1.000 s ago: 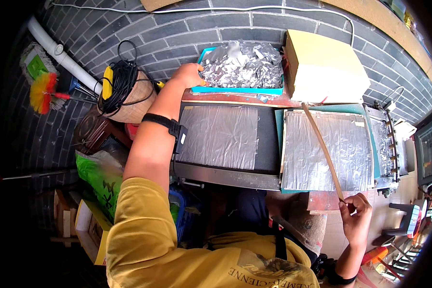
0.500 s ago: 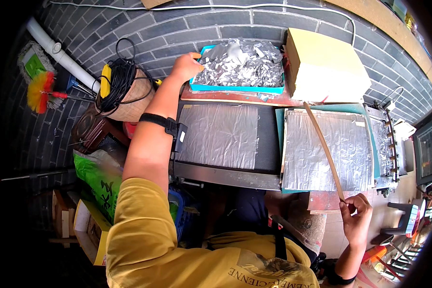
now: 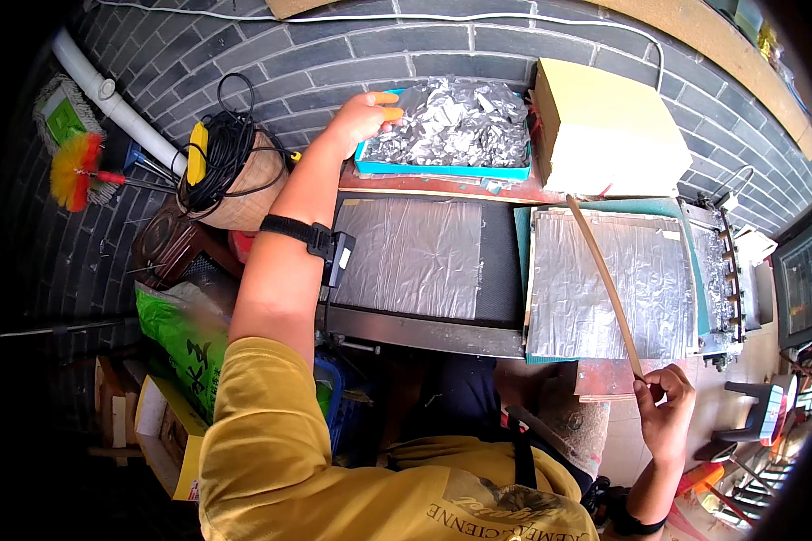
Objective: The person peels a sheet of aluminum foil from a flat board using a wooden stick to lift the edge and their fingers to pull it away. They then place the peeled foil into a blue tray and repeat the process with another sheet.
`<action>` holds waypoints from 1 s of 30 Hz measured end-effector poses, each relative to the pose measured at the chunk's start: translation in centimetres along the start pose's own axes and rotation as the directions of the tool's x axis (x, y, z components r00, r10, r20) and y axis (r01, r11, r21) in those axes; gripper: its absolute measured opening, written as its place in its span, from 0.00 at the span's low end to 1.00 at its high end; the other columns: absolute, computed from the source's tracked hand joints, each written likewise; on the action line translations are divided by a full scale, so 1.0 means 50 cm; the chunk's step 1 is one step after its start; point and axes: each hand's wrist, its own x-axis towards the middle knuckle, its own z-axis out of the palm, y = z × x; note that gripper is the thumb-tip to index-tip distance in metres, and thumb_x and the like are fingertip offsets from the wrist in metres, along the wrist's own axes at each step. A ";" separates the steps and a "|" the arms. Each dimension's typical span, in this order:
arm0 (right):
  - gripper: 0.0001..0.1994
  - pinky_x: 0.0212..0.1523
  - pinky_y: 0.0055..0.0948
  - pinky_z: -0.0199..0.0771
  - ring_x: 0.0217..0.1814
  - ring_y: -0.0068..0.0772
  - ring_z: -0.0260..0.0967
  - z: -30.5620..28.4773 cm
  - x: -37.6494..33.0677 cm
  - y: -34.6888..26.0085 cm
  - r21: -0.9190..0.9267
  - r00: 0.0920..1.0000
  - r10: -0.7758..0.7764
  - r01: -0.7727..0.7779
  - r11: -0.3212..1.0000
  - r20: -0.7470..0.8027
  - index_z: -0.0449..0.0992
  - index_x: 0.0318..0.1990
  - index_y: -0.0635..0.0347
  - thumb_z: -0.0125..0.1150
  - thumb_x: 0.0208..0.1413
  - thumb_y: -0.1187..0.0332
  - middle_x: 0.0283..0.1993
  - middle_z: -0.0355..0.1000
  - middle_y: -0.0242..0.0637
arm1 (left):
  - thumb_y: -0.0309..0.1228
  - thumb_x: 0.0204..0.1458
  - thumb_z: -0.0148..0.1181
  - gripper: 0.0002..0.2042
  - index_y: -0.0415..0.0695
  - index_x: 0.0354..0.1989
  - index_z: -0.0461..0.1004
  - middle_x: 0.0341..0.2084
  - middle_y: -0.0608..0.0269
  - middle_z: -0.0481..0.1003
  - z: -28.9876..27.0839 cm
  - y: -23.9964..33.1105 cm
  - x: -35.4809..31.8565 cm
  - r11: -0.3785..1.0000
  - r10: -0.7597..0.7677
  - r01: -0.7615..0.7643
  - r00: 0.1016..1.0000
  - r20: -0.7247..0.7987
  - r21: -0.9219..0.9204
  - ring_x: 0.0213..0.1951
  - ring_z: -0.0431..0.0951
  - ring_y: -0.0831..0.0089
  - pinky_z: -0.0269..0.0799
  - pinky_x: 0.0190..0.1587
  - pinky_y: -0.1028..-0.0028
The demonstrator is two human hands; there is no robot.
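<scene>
The step in hand seems to be picking at foil scraps: the person's left hand point(image 3: 368, 119) reaches over the left end of a shallow blue tray point(image 3: 447, 169), two yellow-tipped fingers parted at the heap, though whether they pinch a scrap cannot be told. The right hand point(image 3: 664, 410) grips the near end of a thin wooden stick point(image 3: 607, 284), which slants across the silver foil sheet point(image 3: 568, 298) on the right; whether it rests there is unclear. The next move would seem to call for a light touch, since the loose silver scraps point(image 3: 465, 122) rise above the tray's rim. Behind that sheet stands a yellow box-like block point(image 3: 604, 126), its inside hidden. At left, a woven basket point(image 3: 263, 185) bears coiled black cable point(image 3: 230, 158), and a green bag point(image 3: 179, 347) shows none of its contents.
</scene>
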 end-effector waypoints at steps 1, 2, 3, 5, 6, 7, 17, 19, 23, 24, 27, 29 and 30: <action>0.06 0.23 0.24 0.62 0.21 0.25 0.62 -0.001 -0.001 0.000 -0.001 1.000 -0.002 0.002 1.000 0.000 0.72 0.25 0.66 0.65 0.41 0.81 0.23 0.65 0.36 | 0.25 0.47 0.60 0.26 0.34 0.57 0.64 0.34 0.60 0.77 0.005 0.001 0.000 1.000 -0.001 0.001 1.000 0.000 0.022 0.28 0.70 0.82 0.65 0.32 0.79; 0.06 0.23 0.25 0.62 0.21 0.25 0.62 -0.002 -0.001 0.000 -0.004 1.000 -0.003 0.003 1.000 0.004 0.72 0.25 0.66 0.65 0.41 0.81 0.23 0.65 0.36 | 0.25 0.48 0.59 0.26 0.34 0.58 0.63 0.34 0.60 0.77 0.009 -0.001 0.001 0.999 -0.006 0.006 1.000 0.002 0.043 0.28 0.70 0.82 0.64 0.32 0.79; 0.06 0.23 0.25 0.61 0.21 0.25 0.62 -0.001 0.000 -0.001 -0.002 1.000 -0.003 0.003 1.000 0.002 0.72 0.25 0.66 0.65 0.41 0.81 0.23 0.65 0.36 | 0.26 0.49 0.59 0.26 0.36 0.58 0.63 0.34 0.62 0.77 0.012 -0.007 0.002 0.998 0.000 0.001 1.000 -0.014 0.067 0.29 0.70 0.83 0.63 0.31 0.81; 0.06 0.23 0.25 0.61 0.21 0.25 0.62 -0.001 0.000 -0.001 0.003 1.000 -0.005 0.005 1.000 -0.005 0.72 0.25 0.66 0.65 0.41 0.81 0.23 0.66 0.36 | 0.29 0.51 0.57 0.25 0.41 0.59 0.64 0.34 0.65 0.77 0.018 -0.018 0.004 0.993 0.015 -0.010 0.999 -0.045 0.117 0.30 0.69 0.84 0.61 0.29 0.84; 0.06 0.23 0.24 0.61 0.21 0.25 0.62 -0.001 -0.001 0.000 0.001 1.000 -0.006 0.006 1.000 -0.007 0.72 0.25 0.66 0.65 0.41 0.81 0.23 0.66 0.36 | 0.29 0.51 0.57 0.25 0.41 0.59 0.63 0.34 0.65 0.77 0.018 -0.022 0.005 0.997 0.026 -0.024 0.999 -0.020 0.069 0.30 0.70 0.84 0.61 0.30 0.84; 0.06 0.23 0.24 0.61 0.21 0.25 0.62 -0.001 -0.001 0.002 -0.002 1.000 -0.008 0.008 1.000 -0.009 0.72 0.25 0.66 0.65 0.41 0.81 0.23 0.66 0.36 | 0.28 0.51 0.58 0.25 0.40 0.59 0.63 0.35 0.64 0.77 0.017 -0.026 0.007 0.999 0.037 -0.037 0.999 0.005 0.021 0.31 0.71 0.84 0.61 0.30 0.84; 0.06 0.23 0.23 0.61 0.21 0.24 0.62 0.000 -0.002 0.006 0.001 1.000 -0.013 0.013 1.000 0.002 0.73 0.26 0.67 0.65 0.41 0.81 0.24 0.66 0.36 | 0.23 0.45 0.63 0.29 0.36 0.59 0.63 0.35 0.61 0.78 0.016 -0.039 0.006 0.945 0.017 0.019 0.994 -0.107 0.327 0.36 0.76 0.74 0.70 0.40 0.76; 0.06 0.23 0.23 0.61 0.21 0.24 0.63 -0.002 -0.001 0.003 0.000 1.000 -0.019 0.019 1.000 0.014 0.73 0.26 0.67 0.65 0.41 0.81 0.24 0.66 0.36 | 0.24 0.42 0.64 0.28 0.37 0.56 0.66 0.35 0.58 0.79 0.002 -0.076 0.027 0.927 0.067 -0.014 0.989 -0.129 0.375 0.37 0.78 0.72 0.71 0.41 0.75; 0.05 0.23 0.23 0.62 0.22 0.23 0.63 -0.003 -0.002 0.003 0.008 1.000 0.007 -0.007 1.000 0.017 0.73 0.26 0.67 0.65 0.42 0.80 0.24 0.66 0.35 | 0.25 0.39 0.64 0.29 0.40 0.56 0.68 0.37 0.59 0.79 -0.014 -0.119 0.043 0.854 0.139 -0.043 0.979 -0.147 0.519 0.39 0.79 0.69 0.71 0.44 0.73; 0.05 0.23 0.23 0.62 0.22 0.23 0.63 -0.003 -0.003 0.004 0.007 1.000 0.010 -0.010 1.000 0.018 0.73 0.26 0.67 0.65 0.42 0.80 0.24 0.66 0.35 | 0.25 0.39 0.63 0.29 0.41 0.56 0.68 0.37 0.60 0.79 -0.012 -0.121 0.043 0.829 0.149 -0.054 0.981 -0.126 0.556 0.40 0.79 0.69 0.71 0.44 0.73; 0.05 0.24 0.23 0.62 0.22 0.23 0.64 -0.003 -0.004 0.006 0.003 1.000 0.015 -0.015 1.000 0.019 0.73 0.26 0.67 0.65 0.42 0.81 0.24 0.66 0.35 | 0.25 0.38 0.63 0.30 0.43 0.56 0.68 0.39 0.61 0.79 0.002 -0.115 0.026 0.789 0.170 -0.091 0.983 -0.073 0.608 0.40 0.78 0.67 0.71 0.45 0.72; 0.05 0.24 0.23 0.62 0.22 0.23 0.64 -0.003 -0.004 0.004 0.002 1.000 0.011 -0.011 1.000 0.021 0.73 0.26 0.67 0.65 0.42 0.81 0.25 0.67 0.36 | 0.25 0.38 0.63 0.30 0.43 0.56 0.68 0.41 0.61 0.78 0.016 -0.104 0.016 0.815 0.175 -0.113 0.983 -0.055 0.569 0.41 0.78 0.67 0.71 0.45 0.73; 0.05 0.24 0.23 0.62 0.22 0.23 0.64 -0.003 -0.004 0.003 0.002 1.000 0.010 -0.010 1.000 0.024 0.73 0.26 0.67 0.64 0.42 0.81 0.25 0.67 0.36 | 0.26 0.38 0.64 0.30 0.42 0.56 0.68 0.42 0.60 0.78 0.015 -0.107 0.019 0.818 0.171 -0.114 0.984 -0.049 0.563 0.40 0.78 0.68 0.71 0.45 0.73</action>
